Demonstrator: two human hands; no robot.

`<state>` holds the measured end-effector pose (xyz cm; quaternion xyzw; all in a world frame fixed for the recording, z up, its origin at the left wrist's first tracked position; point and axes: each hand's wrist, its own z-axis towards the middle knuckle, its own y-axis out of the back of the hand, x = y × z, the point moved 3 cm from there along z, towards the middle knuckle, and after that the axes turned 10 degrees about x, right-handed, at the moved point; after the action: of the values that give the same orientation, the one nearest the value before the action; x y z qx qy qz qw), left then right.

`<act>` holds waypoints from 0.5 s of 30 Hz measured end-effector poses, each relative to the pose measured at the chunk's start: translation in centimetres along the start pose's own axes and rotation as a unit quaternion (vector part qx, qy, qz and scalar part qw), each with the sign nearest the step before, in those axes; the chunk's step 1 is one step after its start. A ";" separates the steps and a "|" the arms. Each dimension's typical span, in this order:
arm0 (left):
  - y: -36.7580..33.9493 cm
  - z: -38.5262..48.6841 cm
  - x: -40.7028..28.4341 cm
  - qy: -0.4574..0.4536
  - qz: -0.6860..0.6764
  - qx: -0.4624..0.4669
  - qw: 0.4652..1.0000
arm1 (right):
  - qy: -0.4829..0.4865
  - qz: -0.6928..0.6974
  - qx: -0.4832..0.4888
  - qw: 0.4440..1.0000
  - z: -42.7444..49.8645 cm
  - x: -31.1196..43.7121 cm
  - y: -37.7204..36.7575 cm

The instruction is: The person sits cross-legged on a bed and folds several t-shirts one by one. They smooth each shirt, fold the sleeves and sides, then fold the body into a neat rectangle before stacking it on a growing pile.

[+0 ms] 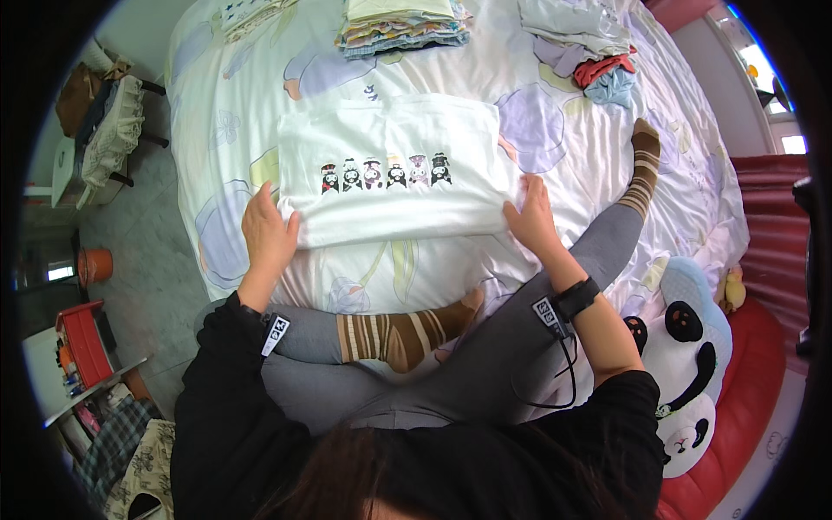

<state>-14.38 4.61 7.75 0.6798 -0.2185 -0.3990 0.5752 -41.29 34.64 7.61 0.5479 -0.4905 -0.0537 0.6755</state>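
Note:
A white printed cloth, folded into a wide rectangle, lies on the bed in front of my crossed legs. Several small cartoon figures run in a row across it. At its near left corner my left hand grips the edge, thumb on top, with the fabric bunched beside the thumb. My right hand has the near right corner between thumb and fingers. What the fingers do beneath the cloth is hidden. Both wrists wear black bands with small marker tags.
Beyond the cloth stand a stack of folded fabrics and a looser clothes pile; another folded cloth is at far left. My striped-sock foot extends rightward. A panda plush sits near the red padded bed edge.

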 end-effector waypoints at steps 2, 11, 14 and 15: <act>0.1 0.0 -3.3 -0.137 0.049 -0.038 0.989 | 0.149 -0.066 -0.042 0.986 -0.1 3.3 -0.4; -7.4 1.1 -8.0 -0.130 0.075 0.177 0.973 | 0.145 -0.223 0.224 0.937 0.4 7.1 -11.5; -6.4 0.7 -3.5 -0.032 0.085 0.212 0.973 | 0.140 -0.216 0.192 0.947 -0.4 4.1 -10.1; -6.0 0.5 -2.4 -0.003 0.075 0.219 0.973 | 0.108 -0.205 0.189 0.954 -0.7 3.3 -9.7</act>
<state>-17.15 7.63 2.73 0.7696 -0.3527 -0.2995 0.4400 -34.59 29.30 1.91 0.7571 -0.2925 -0.0380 0.5829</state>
